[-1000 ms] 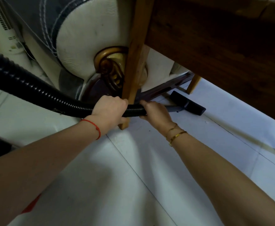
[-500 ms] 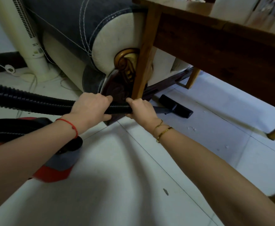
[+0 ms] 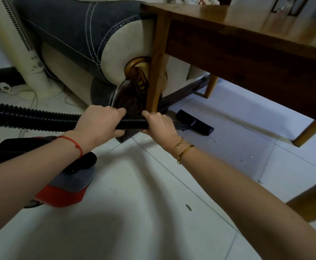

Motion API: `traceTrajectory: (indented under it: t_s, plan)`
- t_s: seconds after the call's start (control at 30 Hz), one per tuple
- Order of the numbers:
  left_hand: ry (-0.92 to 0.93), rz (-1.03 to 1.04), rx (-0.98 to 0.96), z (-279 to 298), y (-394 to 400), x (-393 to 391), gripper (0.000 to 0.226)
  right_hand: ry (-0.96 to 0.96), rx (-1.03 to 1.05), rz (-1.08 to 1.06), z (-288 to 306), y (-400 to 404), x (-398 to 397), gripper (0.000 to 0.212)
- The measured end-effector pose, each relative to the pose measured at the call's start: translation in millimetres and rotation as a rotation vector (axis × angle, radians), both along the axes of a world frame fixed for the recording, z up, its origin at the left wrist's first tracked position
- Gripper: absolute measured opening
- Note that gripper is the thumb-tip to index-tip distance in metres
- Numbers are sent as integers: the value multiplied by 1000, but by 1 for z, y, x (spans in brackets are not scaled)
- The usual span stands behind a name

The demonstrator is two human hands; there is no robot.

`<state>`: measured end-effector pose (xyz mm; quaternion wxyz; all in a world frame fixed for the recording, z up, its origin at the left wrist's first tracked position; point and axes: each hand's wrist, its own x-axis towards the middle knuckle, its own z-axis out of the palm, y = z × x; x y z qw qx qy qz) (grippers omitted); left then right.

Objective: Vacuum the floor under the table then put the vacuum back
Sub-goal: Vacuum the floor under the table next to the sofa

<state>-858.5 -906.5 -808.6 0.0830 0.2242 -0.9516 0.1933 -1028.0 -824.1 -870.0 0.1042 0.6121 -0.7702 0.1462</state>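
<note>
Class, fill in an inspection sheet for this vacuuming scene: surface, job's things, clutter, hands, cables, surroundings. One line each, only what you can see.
Surface: pale tiled floor, a few small specks near the table.
Job's things: black hose held level; nozzle on the floor under the table; red vacuum body on the floor at left.
Clutter: nothing seen beyond the specks.
Hands: left hand and right hand both closed around the hose, side by side.
Cables: white cords trailing on the floor by the fan base.
Surroundings: tower fan at left; sofa arm beside the table leg.
</note>
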Motion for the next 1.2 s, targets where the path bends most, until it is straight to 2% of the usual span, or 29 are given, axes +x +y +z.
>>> traceTrajectory:
  t_s: [0.27, 0.47, 0.57, 0.77, 0.93, 1.2]
  plan:
    - [7, -83, 36, -21, 11, -55, 28, -8, 44, -57, -13, 22, -54, 42]
    - [44, -107, 106, -39, 13, -110, 31, -45, 53, -120, -21, 34, -97, 64]
    - [59, -88, 123, -46, 16, -138, 34, -56, 97, -148, -23, 35, -121, 57]
    - [43, -88, 142, -61, 22, -184, 29, -228, 109, -111, -38, 38, -166, 34]
    - [-2, -87, 189, -75, 24, -213, 33, -312, 98, -121, -52, 41, -191, 29]
    - [6, -87, 170, -79, 25, -214, 33, -322, 89, -129, -61, 39, -192, 27]
